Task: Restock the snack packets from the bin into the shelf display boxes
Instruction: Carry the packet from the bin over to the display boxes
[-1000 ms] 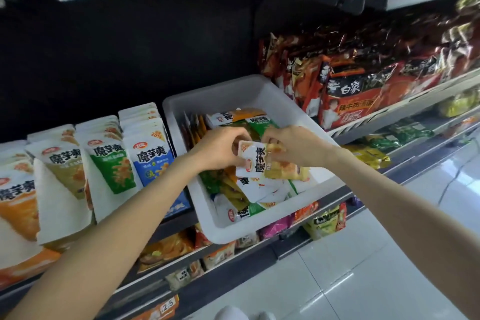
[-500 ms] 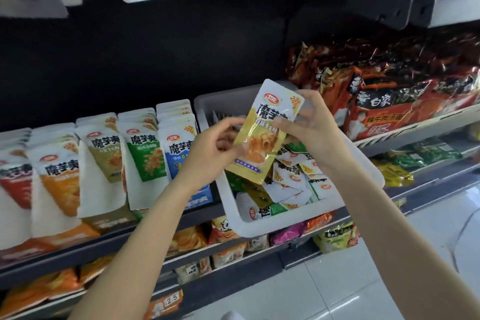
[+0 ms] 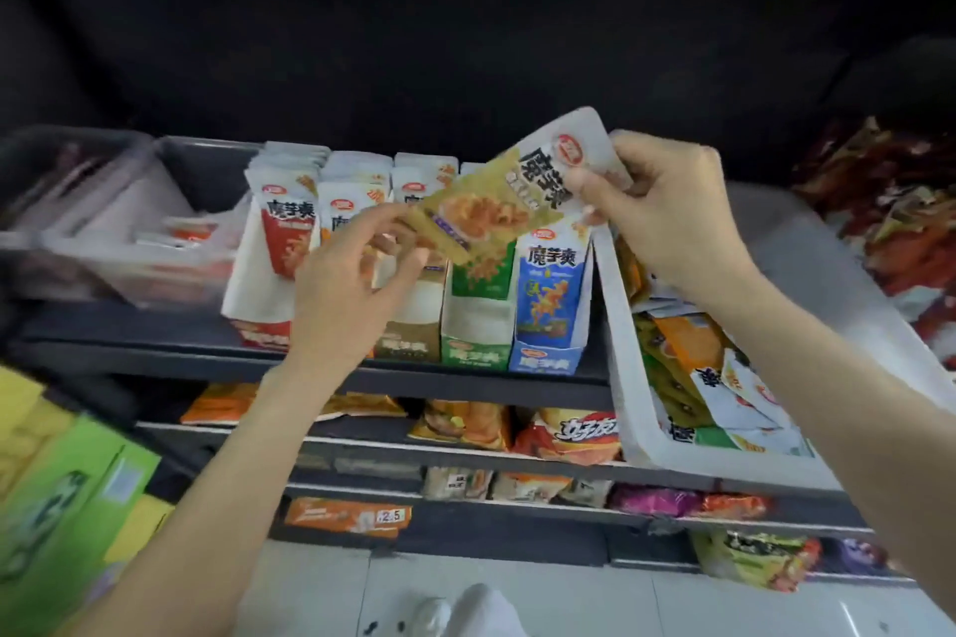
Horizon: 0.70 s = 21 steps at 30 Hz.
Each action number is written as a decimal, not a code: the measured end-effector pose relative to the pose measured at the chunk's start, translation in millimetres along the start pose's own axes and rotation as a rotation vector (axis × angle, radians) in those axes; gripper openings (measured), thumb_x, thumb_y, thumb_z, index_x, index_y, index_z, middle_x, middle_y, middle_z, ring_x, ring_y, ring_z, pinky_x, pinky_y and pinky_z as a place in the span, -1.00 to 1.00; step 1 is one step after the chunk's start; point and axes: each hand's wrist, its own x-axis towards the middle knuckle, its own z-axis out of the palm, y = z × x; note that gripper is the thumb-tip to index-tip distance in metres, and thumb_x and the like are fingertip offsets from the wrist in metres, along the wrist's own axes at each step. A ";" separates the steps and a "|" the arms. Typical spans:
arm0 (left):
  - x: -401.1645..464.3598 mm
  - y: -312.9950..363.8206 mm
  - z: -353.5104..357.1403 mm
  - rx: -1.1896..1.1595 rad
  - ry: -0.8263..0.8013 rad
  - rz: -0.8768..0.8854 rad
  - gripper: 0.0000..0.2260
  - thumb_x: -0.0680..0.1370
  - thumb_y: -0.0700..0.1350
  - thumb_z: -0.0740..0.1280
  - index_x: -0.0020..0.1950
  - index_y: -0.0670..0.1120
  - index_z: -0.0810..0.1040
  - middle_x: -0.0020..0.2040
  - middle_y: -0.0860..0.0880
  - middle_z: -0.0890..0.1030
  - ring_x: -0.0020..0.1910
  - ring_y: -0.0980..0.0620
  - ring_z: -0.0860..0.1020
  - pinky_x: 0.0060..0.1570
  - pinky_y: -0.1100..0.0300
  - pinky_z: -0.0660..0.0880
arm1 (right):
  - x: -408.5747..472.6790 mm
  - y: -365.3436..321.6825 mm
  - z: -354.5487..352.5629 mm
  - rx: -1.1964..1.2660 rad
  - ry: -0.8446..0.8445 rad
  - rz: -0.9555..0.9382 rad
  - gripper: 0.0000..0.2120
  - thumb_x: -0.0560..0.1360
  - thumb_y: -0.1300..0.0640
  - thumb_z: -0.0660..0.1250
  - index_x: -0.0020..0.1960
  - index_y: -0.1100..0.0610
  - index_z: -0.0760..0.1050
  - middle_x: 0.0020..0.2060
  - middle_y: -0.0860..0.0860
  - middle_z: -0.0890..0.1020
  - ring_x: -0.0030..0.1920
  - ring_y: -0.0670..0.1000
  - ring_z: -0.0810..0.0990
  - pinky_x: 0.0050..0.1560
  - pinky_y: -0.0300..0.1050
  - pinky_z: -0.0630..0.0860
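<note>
Nearest to you, your left hand (image 3: 346, 285) is at about 7 o'clock from the yellow snack packet (image 3: 509, 189). Its fingers are loosely spread, and the thumb and fingertips meet the low corner of the packet; whether they pinch it or only touch it, you cannot tell, because the picture is blurred there. Your right hand (image 3: 667, 212) is at 3 o'clock from the packet and pinches its white top edge between thumb and curled fingers. The packet is tilted in the air between your two hands, in front of the shelf display boxes (image 3: 481, 305), which stand upright in a row and hold packets of the same kind. The white bin (image 3: 618, 326) sits at 4 o'clock from the packet, just beside the blue box, with more packets inside.
</note>
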 end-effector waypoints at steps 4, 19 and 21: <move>-6.7 -49.6 -12.6 0.365 -0.183 -0.139 -0.68 0.47 0.07 0.37 0.19 0.03 0.51 0.12 0.02 0.56 0.10 -0.04 0.49 0.07 0.05 0.46 | 43.3 -12.2 37.7 -0.232 0.029 -0.017 -0.70 0.48 0.03 0.34 -0.31 0.17 0.35 -0.45 0.04 0.44 -0.33 0.16 0.49 -0.32 -0.02 0.39; -23.5 -66.5 -16.1 0.389 -0.326 -0.016 -0.93 0.49 -0.01 0.41 -0.08 0.04 0.66 0.05 0.08 0.56 0.06 0.07 0.46 -0.03 0.27 0.28 | 92.6 4.3 147.8 -0.811 -0.464 -0.021 -0.89 0.50 0.13 0.33 -0.04 0.15 0.56 0.03 0.13 0.52 0.08 0.18 0.51 -0.16 -0.07 0.37; -23.5 -67.4 -15.8 0.378 -0.326 -0.022 -0.93 0.49 -0.01 0.41 -0.08 0.05 0.66 0.06 0.08 0.56 0.07 0.07 0.47 -0.05 0.27 0.28 | 92.3 12.2 150.7 -0.807 -0.445 -0.002 -0.77 0.50 0.07 0.35 0.10 0.15 0.56 0.10 0.13 0.49 0.11 0.16 0.48 -0.12 -0.07 0.39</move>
